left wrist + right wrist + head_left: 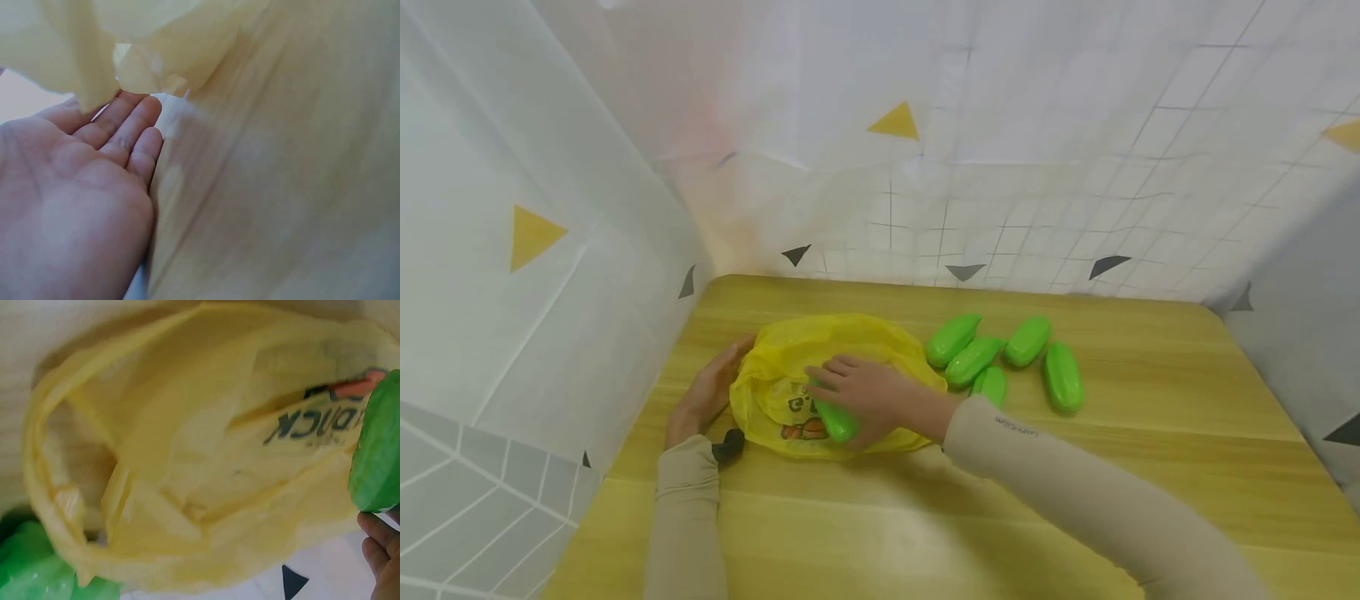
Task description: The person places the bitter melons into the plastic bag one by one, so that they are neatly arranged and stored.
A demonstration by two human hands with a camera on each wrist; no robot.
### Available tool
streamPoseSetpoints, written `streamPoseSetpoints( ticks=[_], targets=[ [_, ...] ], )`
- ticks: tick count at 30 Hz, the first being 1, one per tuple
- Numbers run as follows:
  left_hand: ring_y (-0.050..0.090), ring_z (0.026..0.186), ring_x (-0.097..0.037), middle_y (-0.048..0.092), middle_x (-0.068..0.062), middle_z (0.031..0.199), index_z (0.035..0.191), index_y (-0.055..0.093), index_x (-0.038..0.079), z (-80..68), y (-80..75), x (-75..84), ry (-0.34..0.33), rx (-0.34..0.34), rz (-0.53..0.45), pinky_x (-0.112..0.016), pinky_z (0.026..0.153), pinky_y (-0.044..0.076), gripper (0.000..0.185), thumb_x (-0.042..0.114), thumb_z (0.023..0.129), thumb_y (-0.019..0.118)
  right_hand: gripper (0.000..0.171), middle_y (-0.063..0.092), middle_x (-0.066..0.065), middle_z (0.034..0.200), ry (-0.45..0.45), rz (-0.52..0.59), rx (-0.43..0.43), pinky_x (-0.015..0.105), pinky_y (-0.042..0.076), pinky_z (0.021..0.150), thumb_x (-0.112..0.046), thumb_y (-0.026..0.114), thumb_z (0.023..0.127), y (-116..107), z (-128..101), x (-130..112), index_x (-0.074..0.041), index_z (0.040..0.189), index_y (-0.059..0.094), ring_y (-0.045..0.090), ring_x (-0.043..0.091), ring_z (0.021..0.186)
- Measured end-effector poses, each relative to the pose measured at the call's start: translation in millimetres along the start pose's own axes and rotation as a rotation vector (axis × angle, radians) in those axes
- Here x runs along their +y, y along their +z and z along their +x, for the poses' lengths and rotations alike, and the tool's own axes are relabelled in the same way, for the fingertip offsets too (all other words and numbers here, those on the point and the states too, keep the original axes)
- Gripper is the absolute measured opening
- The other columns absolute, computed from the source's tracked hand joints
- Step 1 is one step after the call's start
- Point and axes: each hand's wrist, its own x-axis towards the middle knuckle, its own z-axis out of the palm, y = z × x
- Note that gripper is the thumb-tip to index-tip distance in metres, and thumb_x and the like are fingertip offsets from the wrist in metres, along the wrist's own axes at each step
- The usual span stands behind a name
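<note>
A yellow plastic bag [842, 332] with dark lettering and an orange print lies spread on the table, its mouth loose. Over it, my right hand [871, 398] grips a green cucumber-like vegetable [837, 419]; the right wrist view shows fingertips [378, 540] at one end of this vegetable [378, 447]. My left hand [709, 398] is along the bag's left side. In the left wrist view the palm faces the camera, fingers [128, 128] loosely extended, with the bag's edge [172, 59] hanging over the fingertips. The thumb is largely hidden there.
Several more green vegetables [973, 361] lie right of the bag, one of them [1063, 377] farthest right. The wooden table [1180, 367] meets a white patterned covering [1037, 167] at the back and sides. A small black device [727, 447] is at the left wrist.
</note>
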Motion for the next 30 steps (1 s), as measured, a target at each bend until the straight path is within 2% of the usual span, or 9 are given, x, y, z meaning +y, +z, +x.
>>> streamPoseSetpoints(
  ticks=[5,10,18,24,30],
  targets=[
    [0.001,0.151,-0.035,0.003,-0.011,0.166,0.158,0.008,0.008,0.5,1.0,0.8,0.001,-0.008,0.004,-0.057,0.120,0.001,0.062,0.043,0.108,0.020,0.098,0.019,0.010,0.163,-0.005,-0.051,-0.021,0.037,0.019,0.123,-0.070,0.058,0.082,5,9,-6,-0.014,0.156,0.025,0.030,0.026,0.146],
    [0.000,0.151,-0.035,0.003,-0.012,0.166,0.158,0.009,0.008,1.1,-0.2,0.1,-0.006,0.015,0.019,-0.057,0.121,0.000,0.064,0.045,0.107,0.021,0.101,0.020,0.010,0.163,-0.007,-0.094,-0.043,0.036,0.020,0.123,-0.073,0.056,0.082,8,21,-8,-0.015,0.157,0.023,0.030,0.026,0.146],
    [0.002,0.151,-0.035,0.004,-0.009,0.166,0.158,0.011,0.012,1.2,-2.4,-2.9,-0.008,-0.012,-0.010,-0.058,0.120,0.002,0.061,0.044,0.108,0.019,0.099,0.021,0.011,0.163,0.005,-0.083,-0.067,0.037,0.020,0.123,-0.072,0.057,0.083,12,38,-6,-0.015,0.157,0.022,0.029,0.027,0.146],
    [0.003,0.151,-0.035,0.007,-0.009,0.166,0.158,0.014,0.012,1.4,-4.2,-6.5,-0.027,0.018,0.015,-0.059,0.120,0.002,0.063,0.048,0.107,0.022,0.102,0.023,0.011,0.162,0.020,-0.058,-0.071,0.037,0.022,0.122,-0.073,0.060,0.080,11,48,-3,-0.016,0.157,0.023,0.031,0.025,0.145],
    [0.003,0.151,-0.033,0.007,-0.009,0.166,0.158,0.014,0.011,2.2,-4.4,-6.9,-0.026,0.029,0.022,-0.058,0.120,0.001,0.065,0.049,0.106,0.023,0.097,0.026,0.008,0.161,0.050,-0.086,-0.086,0.034,0.026,0.120,-0.073,0.057,0.081,9,56,-4,-0.019,0.156,0.025,0.036,0.023,0.141]
  ],
)
